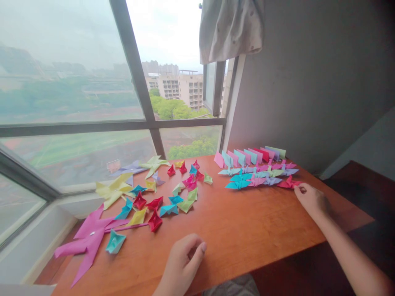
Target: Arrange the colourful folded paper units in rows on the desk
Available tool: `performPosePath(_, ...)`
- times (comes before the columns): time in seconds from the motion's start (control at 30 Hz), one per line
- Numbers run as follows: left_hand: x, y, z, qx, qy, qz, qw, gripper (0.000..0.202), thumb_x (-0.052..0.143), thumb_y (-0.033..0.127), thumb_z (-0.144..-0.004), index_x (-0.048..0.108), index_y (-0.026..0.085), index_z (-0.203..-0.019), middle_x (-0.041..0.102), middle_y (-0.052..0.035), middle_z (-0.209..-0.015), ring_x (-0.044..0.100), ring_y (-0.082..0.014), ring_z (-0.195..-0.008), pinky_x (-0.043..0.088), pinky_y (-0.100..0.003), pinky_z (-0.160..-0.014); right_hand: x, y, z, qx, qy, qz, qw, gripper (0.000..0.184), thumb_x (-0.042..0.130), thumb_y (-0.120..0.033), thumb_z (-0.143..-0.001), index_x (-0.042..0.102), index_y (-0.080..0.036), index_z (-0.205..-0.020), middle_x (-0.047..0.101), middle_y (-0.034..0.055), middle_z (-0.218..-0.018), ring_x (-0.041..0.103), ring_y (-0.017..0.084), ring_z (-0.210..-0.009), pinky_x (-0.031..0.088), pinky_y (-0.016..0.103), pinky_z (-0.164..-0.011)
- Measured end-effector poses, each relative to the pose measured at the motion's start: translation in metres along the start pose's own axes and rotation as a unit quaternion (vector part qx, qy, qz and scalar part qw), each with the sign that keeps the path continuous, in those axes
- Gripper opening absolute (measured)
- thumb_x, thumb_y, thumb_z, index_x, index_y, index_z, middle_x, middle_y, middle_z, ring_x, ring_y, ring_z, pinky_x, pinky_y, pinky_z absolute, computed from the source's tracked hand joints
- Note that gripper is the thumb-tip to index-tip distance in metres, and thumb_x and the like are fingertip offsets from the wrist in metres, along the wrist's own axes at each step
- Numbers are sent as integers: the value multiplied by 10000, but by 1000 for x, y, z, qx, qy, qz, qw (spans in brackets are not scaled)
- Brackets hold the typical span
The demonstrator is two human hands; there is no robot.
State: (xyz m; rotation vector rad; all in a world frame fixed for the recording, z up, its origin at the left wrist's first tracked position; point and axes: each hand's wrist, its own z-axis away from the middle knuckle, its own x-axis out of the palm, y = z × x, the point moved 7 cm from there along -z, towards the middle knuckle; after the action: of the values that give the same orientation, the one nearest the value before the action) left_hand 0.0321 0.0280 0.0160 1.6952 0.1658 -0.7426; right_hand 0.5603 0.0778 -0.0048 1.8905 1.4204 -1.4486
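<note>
At the right end of the folded birds, my right hand pinches the tip of a red paper crane between thumb and fingers. The crane sits on the wooden table. Beside it are a lavender crane, a pink crane and a blue crane, with more cranes in a row behind. My left hand lies near the table's front edge, its fingers curled in a loose fist with nothing in them. The nearest things to it are a red paper boat and a teal paper boat.
Several paper boats spread over the left half of the table. A magenta pinwheel, a yellow pinwheel and a pale green pinwheel lie along the window side. Folded paper planes stand in a row at the back right. A curtain hangs above.
</note>
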Motion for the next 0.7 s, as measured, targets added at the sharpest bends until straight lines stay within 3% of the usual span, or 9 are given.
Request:
performPosePath(0.37,3,1,-1,24,-4,-38,999,356,445,373,-961,454,192,-655,483,8,-631,463,-143,-614,304,-238,-581,18,-3,-19,-6,13,-63,998,259,511,-447,-760,631,-217,-751,708,87,-754,604,219,-641,366,303,-550)
performPosePath(0.7,1,3,0,20,1,-17,1000,367,456,400,-957,477,194,-655,491,5,-627,465,-146,-611,312,-236,-572,20,-2,-24,11,-16,-66,998,243,538,-441,-730,631,-216,-743,716,98,-792,617,223,-659,372,301,-544)
